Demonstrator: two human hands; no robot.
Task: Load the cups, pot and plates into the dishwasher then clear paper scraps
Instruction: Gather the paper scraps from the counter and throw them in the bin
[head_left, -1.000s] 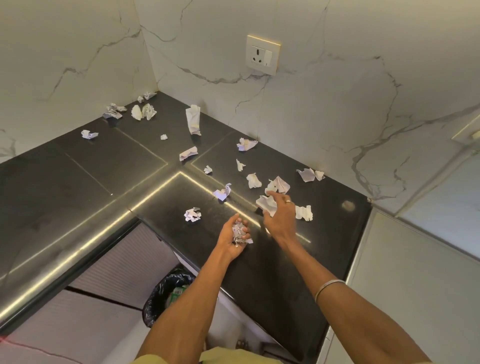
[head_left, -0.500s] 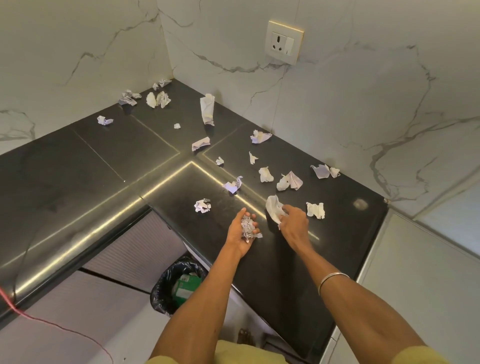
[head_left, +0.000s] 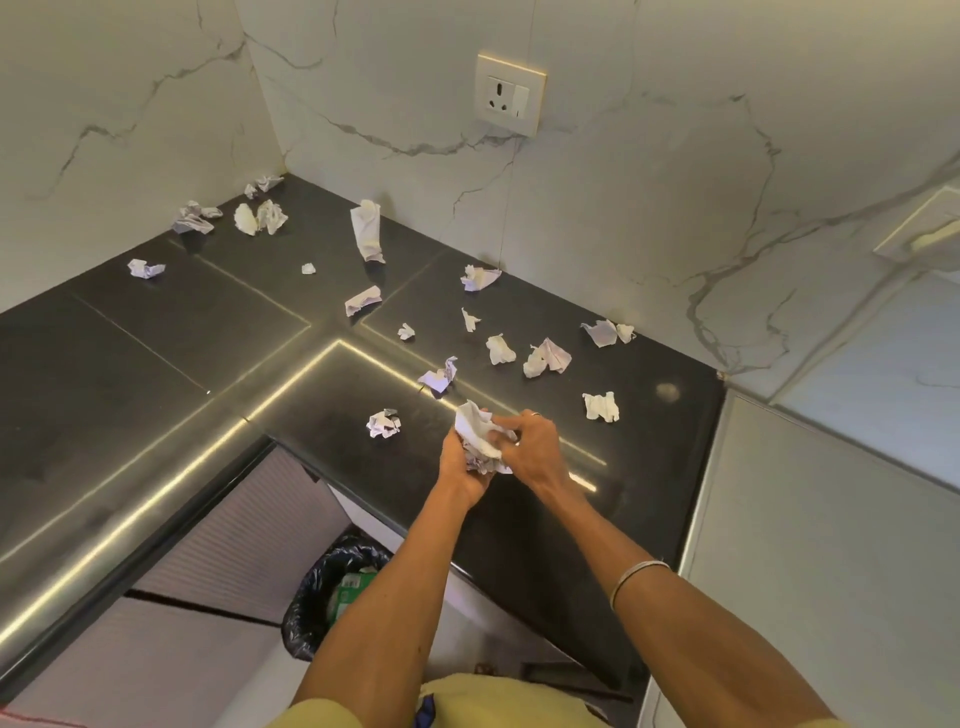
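Black-lined bin (head_left: 311, 613) holds a green pack (head_left: 356, 590); both hands grip paper scraps (head_left: 480, 434).

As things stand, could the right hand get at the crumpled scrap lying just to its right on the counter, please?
Probably yes, once freed. The right hand is pinching the paper wad that the left hand cups. The crumpled scrap lies close by on bare black counter, with nothing between.
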